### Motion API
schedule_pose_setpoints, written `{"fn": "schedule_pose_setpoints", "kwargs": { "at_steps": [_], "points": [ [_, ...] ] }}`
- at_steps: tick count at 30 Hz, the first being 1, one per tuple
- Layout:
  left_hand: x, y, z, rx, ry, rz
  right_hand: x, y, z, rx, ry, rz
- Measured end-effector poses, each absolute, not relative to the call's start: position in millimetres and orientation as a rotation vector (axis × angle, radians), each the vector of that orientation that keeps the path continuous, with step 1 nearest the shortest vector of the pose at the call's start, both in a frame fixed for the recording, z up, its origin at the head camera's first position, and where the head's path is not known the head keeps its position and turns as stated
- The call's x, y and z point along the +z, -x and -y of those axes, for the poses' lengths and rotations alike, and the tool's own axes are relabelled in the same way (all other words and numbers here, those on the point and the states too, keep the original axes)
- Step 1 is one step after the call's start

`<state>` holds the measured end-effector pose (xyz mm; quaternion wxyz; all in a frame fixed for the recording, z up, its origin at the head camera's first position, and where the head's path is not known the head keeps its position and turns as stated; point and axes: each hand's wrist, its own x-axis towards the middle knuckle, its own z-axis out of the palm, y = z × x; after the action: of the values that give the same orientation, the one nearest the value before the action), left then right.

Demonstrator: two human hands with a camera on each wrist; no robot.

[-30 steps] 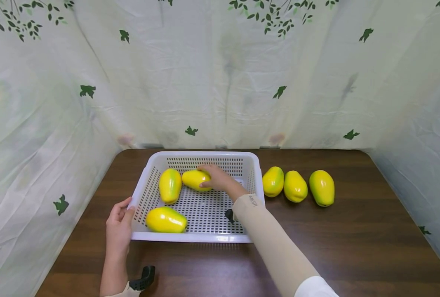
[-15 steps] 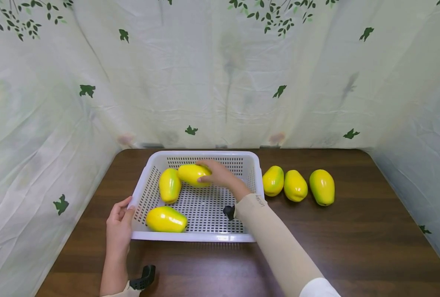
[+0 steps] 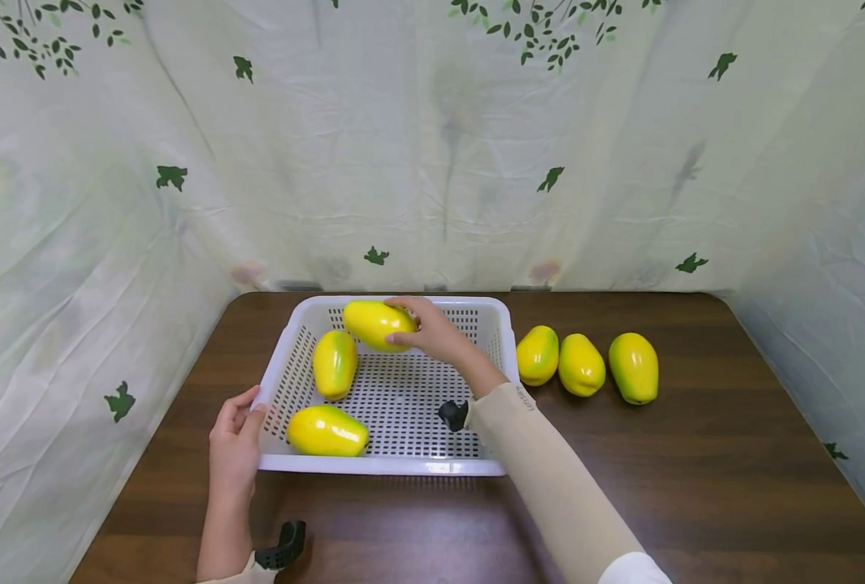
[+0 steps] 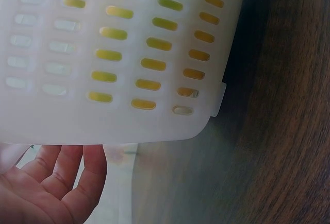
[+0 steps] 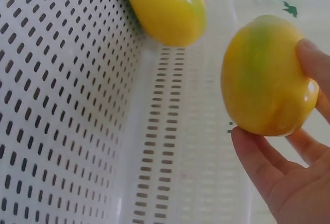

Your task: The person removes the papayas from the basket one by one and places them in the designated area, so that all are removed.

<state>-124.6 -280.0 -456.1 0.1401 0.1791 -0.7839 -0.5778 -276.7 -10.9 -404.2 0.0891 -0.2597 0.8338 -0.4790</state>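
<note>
My right hand (image 3: 435,328) grips a glossy yellow papaya (image 3: 374,323) by one end, fingers and thumb around it. In the head view this papaya is over the far side of a white perforated plastic basket (image 3: 396,467). The right wrist view shows the held papaya (image 5: 265,77) with a green streak, raised clear of the basket floor. Two more papayas lie inside: one upright in the picture (image 3: 334,365), another lengthwise near the front left corner (image 3: 327,431). My left hand (image 3: 235,442) holds the basket's left rim; its fingers (image 4: 93,177) bend around the edge.
On the brown wooden table (image 3: 695,487), three papayas stand in a row to the right of the basket; the nearest (image 3: 537,355) is close against its side. A pale curtain (image 3: 403,162) with leaf prints hangs behind the table and along both sides.
My right hand has lifted the papaya from the basket floor, moving it up and toward the far rim. The left hand and the basket have stayed in place.
</note>
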Motion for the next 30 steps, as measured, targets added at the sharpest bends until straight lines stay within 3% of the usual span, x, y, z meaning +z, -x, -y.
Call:
{"fn": "schedule_pose_setpoints", "kwargs": {
  "at_steps": [9, 18, 25, 30],
  "points": [
    [-452, 124, 277, -1.681, -0.567, 2.251, -395, 270, -3, -1.515, 0.759, -2.537],
    [-514, 145, 314, -1.637, -0.529, 2.261, -389, 262, -20, -1.696, 0.756, -2.511],
    [-465, 128, 286, -1.701, -0.506, 2.249, -384, 256, -35, -1.757, 0.759, -2.531],
    [-476, 131, 292, -1.680, -0.523, 2.259, -378, 249, -45, -1.795, 0.758, -2.556]
  ]
}}
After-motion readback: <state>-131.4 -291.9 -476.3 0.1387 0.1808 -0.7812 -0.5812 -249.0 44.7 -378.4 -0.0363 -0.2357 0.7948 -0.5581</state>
